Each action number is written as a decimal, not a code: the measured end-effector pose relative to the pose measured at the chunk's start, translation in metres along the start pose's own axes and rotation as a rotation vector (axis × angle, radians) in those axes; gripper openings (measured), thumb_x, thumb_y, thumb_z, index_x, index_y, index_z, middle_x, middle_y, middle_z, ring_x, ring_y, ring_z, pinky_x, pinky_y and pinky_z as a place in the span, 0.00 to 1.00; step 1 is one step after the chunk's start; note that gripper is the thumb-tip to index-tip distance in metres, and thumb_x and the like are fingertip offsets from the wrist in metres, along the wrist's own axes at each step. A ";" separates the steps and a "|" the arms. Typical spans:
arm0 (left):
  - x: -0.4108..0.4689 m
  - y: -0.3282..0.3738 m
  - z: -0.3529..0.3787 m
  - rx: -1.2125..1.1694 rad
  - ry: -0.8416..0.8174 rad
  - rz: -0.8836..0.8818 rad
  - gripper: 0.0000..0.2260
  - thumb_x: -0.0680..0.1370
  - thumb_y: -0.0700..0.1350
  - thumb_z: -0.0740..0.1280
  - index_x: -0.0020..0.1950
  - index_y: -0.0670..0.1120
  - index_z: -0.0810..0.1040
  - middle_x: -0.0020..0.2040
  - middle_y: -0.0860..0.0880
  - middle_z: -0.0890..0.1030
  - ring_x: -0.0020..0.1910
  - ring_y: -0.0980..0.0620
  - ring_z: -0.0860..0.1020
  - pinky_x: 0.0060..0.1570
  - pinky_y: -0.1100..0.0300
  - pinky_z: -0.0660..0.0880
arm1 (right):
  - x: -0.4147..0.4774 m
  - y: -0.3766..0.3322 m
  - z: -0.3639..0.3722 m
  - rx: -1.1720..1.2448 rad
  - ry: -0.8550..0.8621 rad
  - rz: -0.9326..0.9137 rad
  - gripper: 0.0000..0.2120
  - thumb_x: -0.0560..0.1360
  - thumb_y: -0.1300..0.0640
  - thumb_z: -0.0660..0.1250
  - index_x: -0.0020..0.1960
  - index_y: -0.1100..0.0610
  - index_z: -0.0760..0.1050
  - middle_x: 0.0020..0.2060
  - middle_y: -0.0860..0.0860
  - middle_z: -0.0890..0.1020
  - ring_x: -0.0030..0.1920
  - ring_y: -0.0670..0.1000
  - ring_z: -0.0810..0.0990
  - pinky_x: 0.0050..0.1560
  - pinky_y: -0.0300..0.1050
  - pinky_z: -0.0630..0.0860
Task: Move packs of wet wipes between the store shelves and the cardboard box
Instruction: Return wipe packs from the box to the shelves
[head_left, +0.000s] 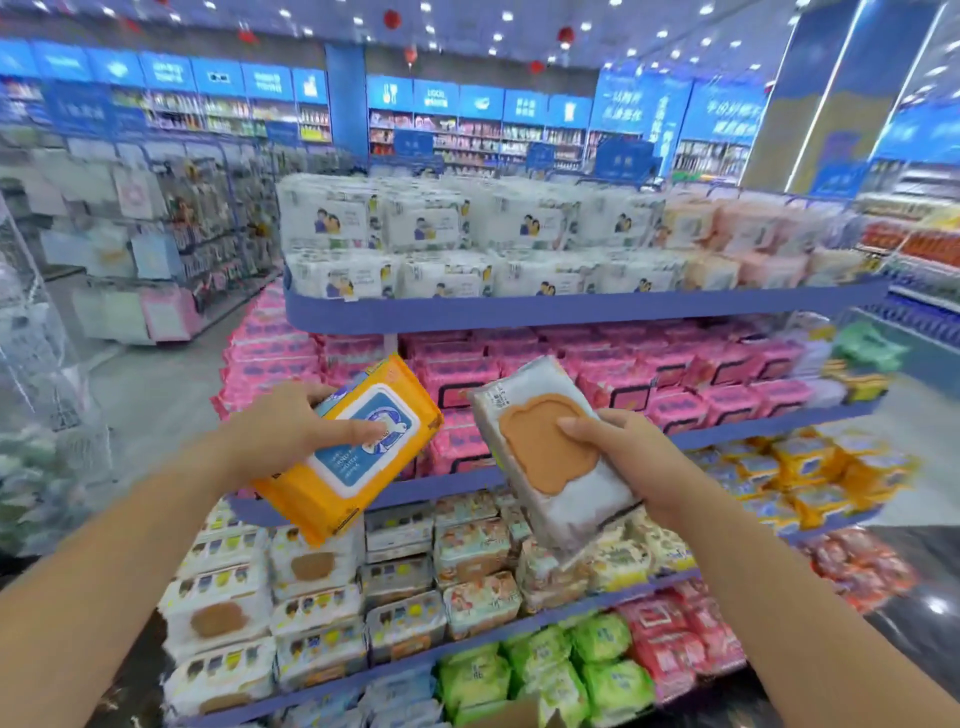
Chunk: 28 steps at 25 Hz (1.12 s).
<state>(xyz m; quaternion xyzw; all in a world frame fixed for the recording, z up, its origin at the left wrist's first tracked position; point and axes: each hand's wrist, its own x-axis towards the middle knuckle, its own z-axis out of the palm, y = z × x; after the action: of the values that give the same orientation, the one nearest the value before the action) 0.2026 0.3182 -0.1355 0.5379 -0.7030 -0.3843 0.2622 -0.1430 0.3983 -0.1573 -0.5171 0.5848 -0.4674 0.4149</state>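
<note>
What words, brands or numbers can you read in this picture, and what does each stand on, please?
Nothing can be quoted with confidence.
On the orange pack in the left hand: white print on the blue label, blurred.
On the white pack in the right hand: small print near the top edge, too small.
On the blue overhead signs: white lettering, blurred.
On the blue banner at right: large characters, blurred.
On the shelved packs: unreadable.

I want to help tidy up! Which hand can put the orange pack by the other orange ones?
Left hand: it grips the orange pack. The right hand is nearer the orange packs on the shelf, but holds a white pack.
</note>
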 end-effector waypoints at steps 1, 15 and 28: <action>0.005 0.014 0.001 0.026 0.004 0.023 0.22 0.63 0.61 0.79 0.50 0.49 0.85 0.41 0.50 0.88 0.39 0.50 0.87 0.46 0.50 0.82 | -0.001 -0.007 -0.012 0.013 0.005 -0.007 0.21 0.71 0.46 0.76 0.52 0.63 0.83 0.49 0.63 0.86 0.44 0.61 0.85 0.47 0.56 0.79; 0.079 0.236 0.238 0.143 -0.036 0.223 0.23 0.64 0.65 0.77 0.49 0.50 0.85 0.38 0.55 0.87 0.34 0.55 0.86 0.38 0.59 0.76 | -0.044 0.046 -0.348 0.004 0.157 -0.017 0.17 0.71 0.48 0.76 0.48 0.62 0.84 0.44 0.61 0.87 0.40 0.59 0.84 0.42 0.50 0.78; 0.190 0.290 0.511 0.194 -0.351 0.200 0.22 0.66 0.65 0.78 0.48 0.48 0.85 0.39 0.51 0.87 0.36 0.52 0.86 0.39 0.51 0.80 | -0.062 0.184 -0.551 0.184 0.462 0.183 0.11 0.73 0.53 0.74 0.49 0.60 0.84 0.42 0.59 0.87 0.39 0.58 0.86 0.42 0.49 0.80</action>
<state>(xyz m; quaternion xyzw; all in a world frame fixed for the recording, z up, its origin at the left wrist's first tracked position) -0.4115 0.3044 -0.1952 0.4133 -0.8213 -0.3746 0.1196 -0.7088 0.5303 -0.2159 -0.3015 0.6634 -0.5849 0.3562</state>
